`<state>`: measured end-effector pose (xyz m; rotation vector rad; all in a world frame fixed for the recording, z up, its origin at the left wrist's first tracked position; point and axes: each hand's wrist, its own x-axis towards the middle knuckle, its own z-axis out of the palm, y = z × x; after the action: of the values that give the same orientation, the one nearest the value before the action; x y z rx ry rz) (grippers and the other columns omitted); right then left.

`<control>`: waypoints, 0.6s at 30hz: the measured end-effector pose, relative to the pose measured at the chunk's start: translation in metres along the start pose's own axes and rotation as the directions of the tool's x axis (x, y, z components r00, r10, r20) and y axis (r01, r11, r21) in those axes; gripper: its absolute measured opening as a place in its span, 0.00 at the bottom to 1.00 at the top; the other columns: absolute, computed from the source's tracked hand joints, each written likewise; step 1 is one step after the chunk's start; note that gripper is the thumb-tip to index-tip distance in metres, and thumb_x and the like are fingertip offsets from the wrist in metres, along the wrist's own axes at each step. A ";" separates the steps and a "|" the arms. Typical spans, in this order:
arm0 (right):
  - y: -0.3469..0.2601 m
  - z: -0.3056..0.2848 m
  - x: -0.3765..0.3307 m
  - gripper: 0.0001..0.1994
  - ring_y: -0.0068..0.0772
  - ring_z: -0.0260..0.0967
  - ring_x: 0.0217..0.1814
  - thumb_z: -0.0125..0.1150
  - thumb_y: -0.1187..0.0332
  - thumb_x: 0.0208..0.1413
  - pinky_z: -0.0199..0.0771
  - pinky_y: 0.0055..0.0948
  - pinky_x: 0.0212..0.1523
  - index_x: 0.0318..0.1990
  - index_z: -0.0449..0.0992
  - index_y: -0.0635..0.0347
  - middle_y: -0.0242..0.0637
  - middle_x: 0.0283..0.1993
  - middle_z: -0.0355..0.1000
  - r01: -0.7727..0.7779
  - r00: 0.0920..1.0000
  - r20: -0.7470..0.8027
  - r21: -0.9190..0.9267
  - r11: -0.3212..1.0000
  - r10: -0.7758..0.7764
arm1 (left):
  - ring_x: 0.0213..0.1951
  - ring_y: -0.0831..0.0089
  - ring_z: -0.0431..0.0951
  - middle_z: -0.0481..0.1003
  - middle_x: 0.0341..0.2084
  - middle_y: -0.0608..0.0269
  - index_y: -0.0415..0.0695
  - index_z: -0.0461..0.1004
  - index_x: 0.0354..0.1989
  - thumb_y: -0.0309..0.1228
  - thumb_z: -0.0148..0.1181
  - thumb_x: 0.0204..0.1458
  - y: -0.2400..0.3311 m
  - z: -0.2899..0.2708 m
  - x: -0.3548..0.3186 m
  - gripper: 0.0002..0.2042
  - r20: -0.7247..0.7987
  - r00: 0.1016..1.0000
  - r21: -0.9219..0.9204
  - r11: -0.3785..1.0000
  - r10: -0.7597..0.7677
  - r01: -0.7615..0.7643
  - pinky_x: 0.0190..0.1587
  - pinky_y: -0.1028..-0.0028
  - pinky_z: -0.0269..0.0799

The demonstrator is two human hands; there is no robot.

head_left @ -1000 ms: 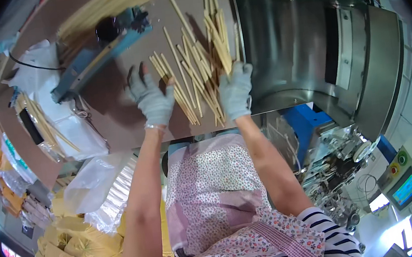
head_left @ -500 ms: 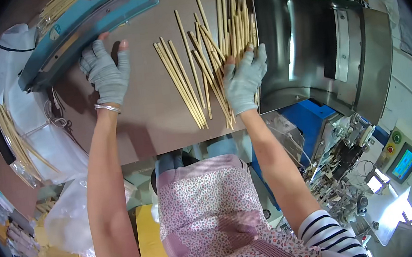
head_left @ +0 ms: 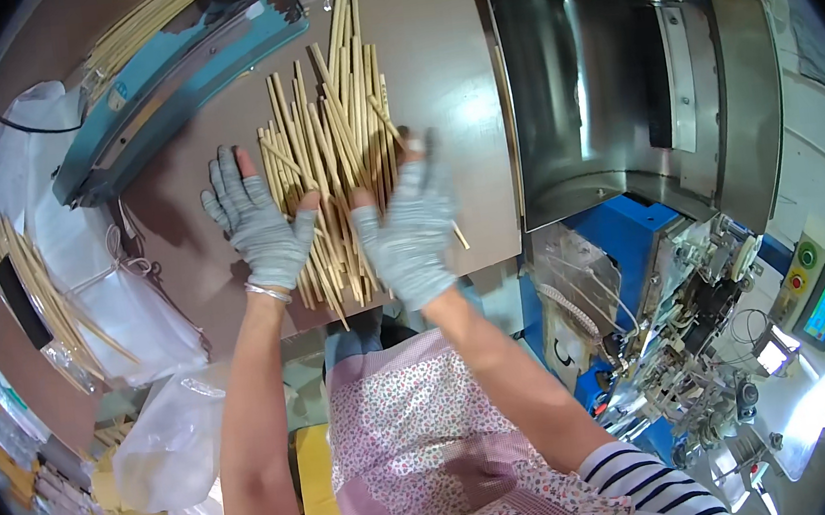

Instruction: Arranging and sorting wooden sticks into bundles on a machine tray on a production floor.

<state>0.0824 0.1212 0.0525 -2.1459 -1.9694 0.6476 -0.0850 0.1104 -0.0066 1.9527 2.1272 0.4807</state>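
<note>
A loose heap of pale wooden chopsticks lies on the brown tabletop, most pointing away from me, a few crossing at angles. My left hand, in a grey glove with bare fingertips, rests open along the heap's left side, thumb against the sticks. On the right side is my right hand, gloved alike and slightly blurred. Its fingers are extended, with the thumb over the near part of the heap. One chopstick sticks out to the right of that hand. Neither hand is closed round the sticks.
A long blue-green metal device stands at the far left, with more sticks behind it. White plastic sheeting and bundled sticks lie left. A steel chute borders the table's right edge, above machinery.
The chopsticks have shifted left and are gathered into a tighter heap. My right hand moved left with them; my left hand came right and nearer, away from the blue-green device, to meet the heap.
</note>
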 end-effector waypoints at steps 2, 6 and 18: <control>0.037 -0.008 0.001 0.38 0.61 0.57 0.60 0.61 0.60 0.50 0.61 0.48 0.57 0.63 0.50 0.69 0.61 0.63 0.50 0.059 0.976 -0.206 -0.077 0.995 -0.074 | 0.67 0.50 0.44 0.49 0.64 0.46 0.34 0.45 0.65 0.61 0.54 0.44 0.013 0.006 0.004 0.50 -0.014 0.999 -0.002 0.999 -0.049 0.049 0.64 0.47 0.33; 0.074 -0.010 0.000 0.28 0.58 0.66 0.48 0.61 0.65 0.51 0.68 0.44 0.47 0.57 0.60 0.67 0.57 0.52 0.62 0.029 0.999 -0.037 0.045 0.999 -0.027 | 0.66 0.48 0.45 0.50 0.64 0.46 0.38 0.47 0.66 0.63 0.57 0.40 0.031 0.021 0.013 0.51 -0.088 0.991 -0.002 0.995 -0.100 0.100 0.63 0.43 0.31; 0.053 -0.004 0.028 0.19 0.54 0.70 0.40 0.58 0.67 0.53 0.72 0.40 0.39 0.51 0.67 0.65 0.55 0.43 0.67 0.121 0.992 -0.055 0.289 0.950 -0.110 | 0.66 0.48 0.46 0.50 0.64 0.43 0.34 0.44 0.65 0.58 0.57 0.44 0.066 0.030 0.038 0.49 -0.016 1.000 -0.307 0.952 -0.017 0.012 0.64 0.47 0.32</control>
<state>0.1333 0.1430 0.0294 -1.8412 -1.8304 0.8138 -0.0168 0.1551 -0.0069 1.7627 1.9371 0.7783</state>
